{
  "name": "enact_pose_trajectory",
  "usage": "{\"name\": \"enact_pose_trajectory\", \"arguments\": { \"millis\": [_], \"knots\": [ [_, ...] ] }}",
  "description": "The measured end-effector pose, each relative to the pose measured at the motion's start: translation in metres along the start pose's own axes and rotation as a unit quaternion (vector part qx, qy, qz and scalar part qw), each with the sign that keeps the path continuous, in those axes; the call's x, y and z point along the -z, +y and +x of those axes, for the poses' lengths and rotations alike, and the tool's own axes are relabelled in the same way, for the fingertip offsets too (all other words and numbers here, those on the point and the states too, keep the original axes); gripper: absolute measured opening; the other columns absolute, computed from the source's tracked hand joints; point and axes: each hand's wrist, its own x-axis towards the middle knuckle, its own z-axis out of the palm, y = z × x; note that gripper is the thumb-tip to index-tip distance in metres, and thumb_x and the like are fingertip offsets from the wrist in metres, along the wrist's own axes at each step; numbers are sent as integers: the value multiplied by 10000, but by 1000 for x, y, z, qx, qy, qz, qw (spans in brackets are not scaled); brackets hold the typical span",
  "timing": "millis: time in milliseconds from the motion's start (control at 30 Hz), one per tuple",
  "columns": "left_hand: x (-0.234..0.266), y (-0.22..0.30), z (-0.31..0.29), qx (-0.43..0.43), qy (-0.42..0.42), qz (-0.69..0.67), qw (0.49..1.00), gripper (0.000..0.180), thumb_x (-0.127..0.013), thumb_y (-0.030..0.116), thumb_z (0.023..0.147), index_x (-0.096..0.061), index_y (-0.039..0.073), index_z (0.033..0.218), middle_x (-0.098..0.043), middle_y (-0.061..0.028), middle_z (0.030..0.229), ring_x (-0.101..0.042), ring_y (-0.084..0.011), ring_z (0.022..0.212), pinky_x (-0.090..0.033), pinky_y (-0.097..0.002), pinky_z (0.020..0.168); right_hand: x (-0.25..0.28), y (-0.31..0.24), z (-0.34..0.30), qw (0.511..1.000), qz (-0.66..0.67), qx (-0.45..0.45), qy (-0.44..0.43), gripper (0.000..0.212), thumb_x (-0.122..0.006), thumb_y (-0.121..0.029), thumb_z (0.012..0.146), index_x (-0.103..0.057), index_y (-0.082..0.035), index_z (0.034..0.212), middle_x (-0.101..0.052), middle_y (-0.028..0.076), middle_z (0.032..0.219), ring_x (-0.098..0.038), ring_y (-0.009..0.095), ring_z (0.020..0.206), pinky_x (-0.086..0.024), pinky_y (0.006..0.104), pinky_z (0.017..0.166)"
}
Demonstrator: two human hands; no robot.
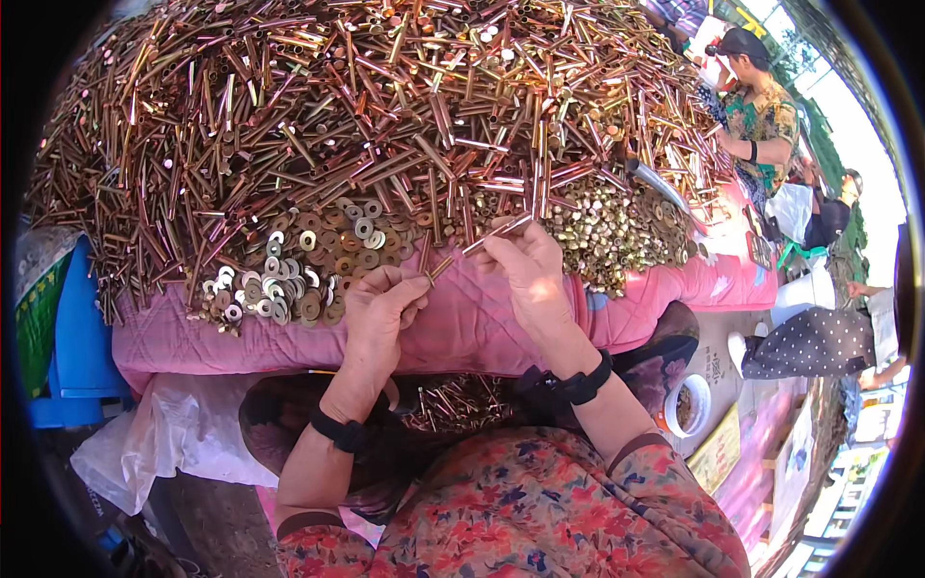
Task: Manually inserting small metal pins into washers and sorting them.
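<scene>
My left hand [378, 310] pinches the near end of a thin brass-coloured rod [440, 269]. My right hand [529, 273] closes around a shiny copper-coloured metal tube [499, 234], tilted up to the right. The rod's far end points at the tube's lower end; whether it has entered the tube I cannot tell. Both hands are above the front edge of a pink quilted cloth [462, 323]. Beyond them rises a big heap of similar metal tubes [318, 116]. Flat washers [289, 279] lie loose beside my left hand, and small nuts [607, 236] are piled beside my right.
A white bucket [687, 407] with small parts inside stands at my lower right. More metal pieces [458, 403] lie below the table edge, near my lap. A blue container [79, 337] is at the left. At the right, a person [766, 125] is beside the heap.
</scene>
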Motion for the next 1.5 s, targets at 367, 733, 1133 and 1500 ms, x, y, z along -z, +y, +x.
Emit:
{"name": "enact_pose_trajectory", "arguments": {
  "millis": [367,733,1133,1500],
  "knots": [
    [-3,-5,1,-67,-40,35,996,74,-672,61,794,-647,14,845,-614,-4,697,-483,-26,565,-355,-171,514,0,-2,-9,956,215,-159,-116,146,-613,-98,831,-571,9,922,-636,78,796,-621,141,702,-523,267,643],
    [-11,-12,0,-72,-91,47,992,150,-621,120,871,-654,2,958,-650,-21,837,-591,-68,772,-484,-201,692,-11,-8,-41,966,-162,75,-185,174,-637,-138,805,-594,14,879,-631,102,759,-605,175,662,-483,295,618],
    [-8,-5,1,16,-50,-30,998,128,-613,134,871,-618,14,825,-653,-97,760,-614,-115,593,-483,-177,499,82,11,-7,741,-584,328,40,70,-564,-58,692,-540,-37,754,-511,111,772,-551,306,712,-474,385,592],
    [-5,-1,-2,18,-39,11,999,165,-643,170,850,-597,43,754,-643,-73,696,-551,-62,504,-388,-157,421,80,5,-10,666,-662,342,18,100,-548,-45,634,-503,-52,724,-485,96,743,-539,269,707,-467,367,578]
  ]
}}
